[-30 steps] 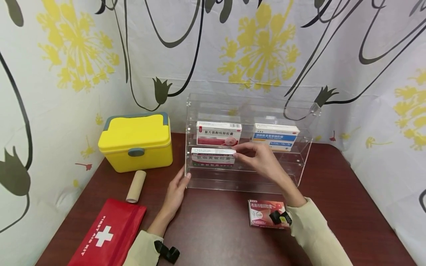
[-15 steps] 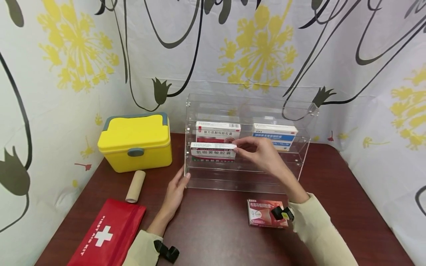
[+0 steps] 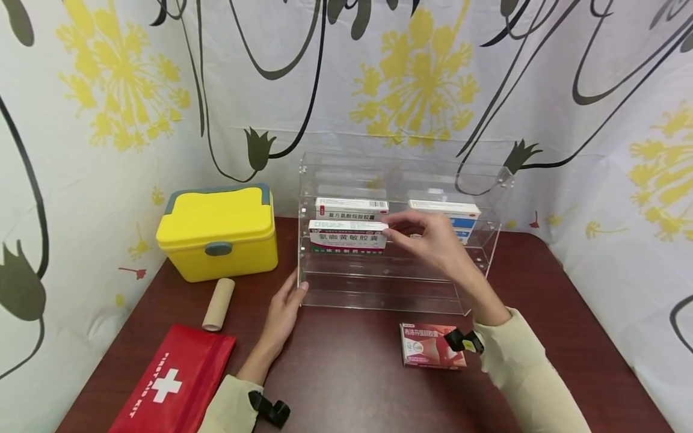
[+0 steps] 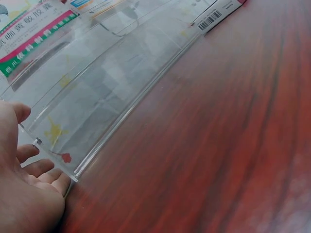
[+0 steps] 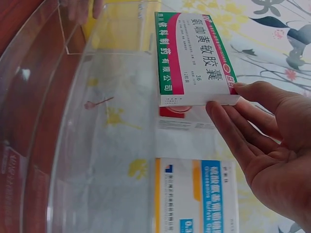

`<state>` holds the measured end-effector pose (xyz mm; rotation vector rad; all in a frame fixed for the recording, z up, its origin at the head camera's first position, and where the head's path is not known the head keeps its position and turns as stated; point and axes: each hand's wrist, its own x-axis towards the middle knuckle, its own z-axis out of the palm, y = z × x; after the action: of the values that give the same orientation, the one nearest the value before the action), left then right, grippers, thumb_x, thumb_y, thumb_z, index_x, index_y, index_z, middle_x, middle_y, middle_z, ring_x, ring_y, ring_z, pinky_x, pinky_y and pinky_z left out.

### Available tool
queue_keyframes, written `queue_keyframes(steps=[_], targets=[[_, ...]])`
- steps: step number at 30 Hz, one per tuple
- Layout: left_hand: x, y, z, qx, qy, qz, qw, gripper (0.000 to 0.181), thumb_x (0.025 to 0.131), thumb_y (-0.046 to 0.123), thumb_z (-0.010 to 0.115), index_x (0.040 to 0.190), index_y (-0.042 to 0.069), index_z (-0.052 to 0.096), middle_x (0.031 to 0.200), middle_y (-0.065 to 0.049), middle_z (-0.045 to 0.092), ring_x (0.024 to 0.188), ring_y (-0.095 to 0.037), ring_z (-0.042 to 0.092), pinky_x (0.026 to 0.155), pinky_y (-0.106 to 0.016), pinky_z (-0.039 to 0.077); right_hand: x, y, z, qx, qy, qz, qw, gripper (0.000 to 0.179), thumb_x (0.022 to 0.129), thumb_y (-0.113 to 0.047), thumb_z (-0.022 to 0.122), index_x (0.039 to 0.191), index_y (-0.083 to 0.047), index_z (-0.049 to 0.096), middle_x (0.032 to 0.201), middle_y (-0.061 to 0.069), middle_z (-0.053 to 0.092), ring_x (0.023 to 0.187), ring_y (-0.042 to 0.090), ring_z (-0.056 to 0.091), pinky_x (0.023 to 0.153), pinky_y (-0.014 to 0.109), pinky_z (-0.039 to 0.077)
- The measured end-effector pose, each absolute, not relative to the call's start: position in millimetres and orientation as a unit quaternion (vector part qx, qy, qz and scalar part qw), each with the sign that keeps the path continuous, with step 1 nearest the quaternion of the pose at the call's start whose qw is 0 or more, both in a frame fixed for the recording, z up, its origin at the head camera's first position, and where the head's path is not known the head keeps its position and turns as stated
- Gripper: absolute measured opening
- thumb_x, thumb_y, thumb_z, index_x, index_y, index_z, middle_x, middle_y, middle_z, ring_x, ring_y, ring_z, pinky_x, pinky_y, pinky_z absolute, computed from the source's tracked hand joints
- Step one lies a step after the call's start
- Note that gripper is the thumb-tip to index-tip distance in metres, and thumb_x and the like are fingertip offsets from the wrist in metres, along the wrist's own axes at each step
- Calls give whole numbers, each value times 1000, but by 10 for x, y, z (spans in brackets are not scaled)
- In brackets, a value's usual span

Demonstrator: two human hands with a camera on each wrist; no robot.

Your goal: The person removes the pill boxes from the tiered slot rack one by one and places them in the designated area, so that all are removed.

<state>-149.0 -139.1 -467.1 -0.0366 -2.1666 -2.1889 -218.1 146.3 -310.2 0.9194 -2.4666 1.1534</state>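
My right hand pinches the right end of a white, green and magenta medicine box between thumb and fingers. The right wrist view shows this box upright, its printed front toward the clear acrylic display rack's open side. Behind it on the rack stands a red-and-white medicine box, mostly covered in the head view. A blue, orange and white medicine box stands on the rack to the right. My left hand holds the rack's left side panel near the bottom, thumb in front.
A red medicine box lies on the dark wooden table in front of the rack. Left of the rack are a yellow case with a grey latch, a cardboard tube and a red first aid pouch. Patterned cloth hangs behind.
My right hand has raised the green and magenta medicine box from the rack's tier, and it covers more of the red-and-white box behind. The left hand keeps its hold on the rack.
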Motion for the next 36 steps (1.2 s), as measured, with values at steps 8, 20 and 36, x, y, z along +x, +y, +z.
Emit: queue_keyframes(steps=[8,20,36], targets=[[-1480,-1396,-4668,-6,-705,-709,28,51,102,25,55,150,15,40,147,-3,44,130,-13,45,105,-35,38,-2075,1445,-2980,312,-849,409,126,19,90,-17,74,108,-14,75,101,-2,72,79,11,69,62,28,53],[-1497,-1400,-4684,8,-690,-723,31,52,100,25,60,148,14,43,148,-4,44,133,-18,43,105,-35,38,-1730,1342,-2739,310,-848,416,108,15,86,3,72,101,3,73,95,11,72,78,21,70,66,29,56],[-1649,-1405,-5014,4,-675,-736,55,61,89,37,73,143,22,48,143,-3,47,132,-23,44,103,-39,42,-1773,1602,-3315,302,-841,448,30,19,89,-16,75,107,-12,75,95,-2,72,81,16,68,67,29,57]])
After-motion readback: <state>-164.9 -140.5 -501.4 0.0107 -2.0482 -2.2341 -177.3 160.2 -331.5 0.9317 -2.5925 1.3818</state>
